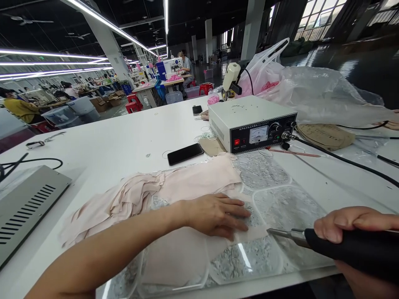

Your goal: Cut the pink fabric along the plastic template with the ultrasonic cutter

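Two hands are on one pink fabric piece [202,180], which lies spread on a glass plate [280,207] at the near edge of the counter [124,141].

1. My left hand [218,214] lies flat on the fabric, fingers apart and extended, pressing it down and gripping nothing.
2. My right hand [352,226] is clamped around a black-handled tool [343,245]. Its metal tip [282,233] points at a narrow pale tab [254,234] of the fabric, just beside my left fingertips. I cannot tell whether the tip touches the tab.
3. A loose stack of pink pieces [124,201] lies to the left, partly under the spread piece.

Progress, as I judge it: the piece is positioned and held, and no cut line shows on it, so the tool work on this piece appears undone.

Beyond the plate stand a control box [249,120] with a black cable [343,160] and a phone [185,153].
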### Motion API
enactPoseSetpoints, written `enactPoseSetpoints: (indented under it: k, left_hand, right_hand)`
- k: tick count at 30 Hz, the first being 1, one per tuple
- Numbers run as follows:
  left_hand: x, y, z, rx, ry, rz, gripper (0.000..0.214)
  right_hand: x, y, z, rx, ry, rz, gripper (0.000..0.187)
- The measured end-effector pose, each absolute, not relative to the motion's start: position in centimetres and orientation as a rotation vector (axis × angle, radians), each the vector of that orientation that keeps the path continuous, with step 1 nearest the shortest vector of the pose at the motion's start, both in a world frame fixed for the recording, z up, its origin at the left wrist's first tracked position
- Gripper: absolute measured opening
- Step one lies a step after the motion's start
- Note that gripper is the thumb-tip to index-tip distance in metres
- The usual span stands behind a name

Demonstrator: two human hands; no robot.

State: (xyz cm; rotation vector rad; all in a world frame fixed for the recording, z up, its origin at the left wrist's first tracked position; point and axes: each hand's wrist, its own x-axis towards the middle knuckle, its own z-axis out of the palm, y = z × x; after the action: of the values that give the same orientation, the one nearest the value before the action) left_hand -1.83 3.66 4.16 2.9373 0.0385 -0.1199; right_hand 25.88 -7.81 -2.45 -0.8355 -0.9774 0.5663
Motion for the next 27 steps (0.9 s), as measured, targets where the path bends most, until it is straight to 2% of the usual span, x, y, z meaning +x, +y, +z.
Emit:
enactPoseSetpoints:
  k: [6, 11, 13, 19, 27]
  left_hand:
    - [-1.4, 4.3, 4.2, 3.017, -0.156, -0.004, 0.036]
    - [-1.6, 4.7, 3.6, 3.012, -0.254, 0.126, 0.018]
    - [-1.6, 4.8, 3.5, 2.997, -0.289, 0.148, 0.018]
    - [-1.4, 5.1, 3.5, 2.994, -0.321, -0.005, 0.026]
    - [-0.9, 5.3, 3.7, 2.961, -0.352, -0.062, 0.01]
  right_hand:
    - [25.8, -8.1, -2.0, -0.819, -0.954, 0.637, 0.027]
    - [26.6, -8.7, -3.7, -0.805, -0.729, 0.724, 0.03]
    - [27.1, -8.9, -4.3, -0.8, -0.713, 0.739, 0.031]
    - [26.7, -8.5, -3.5, -0.813, -0.731, 0.748, 0.032]
    - [23.6, -8.8, 0.1, -0.965, -0.835, 0.711, 0.027]
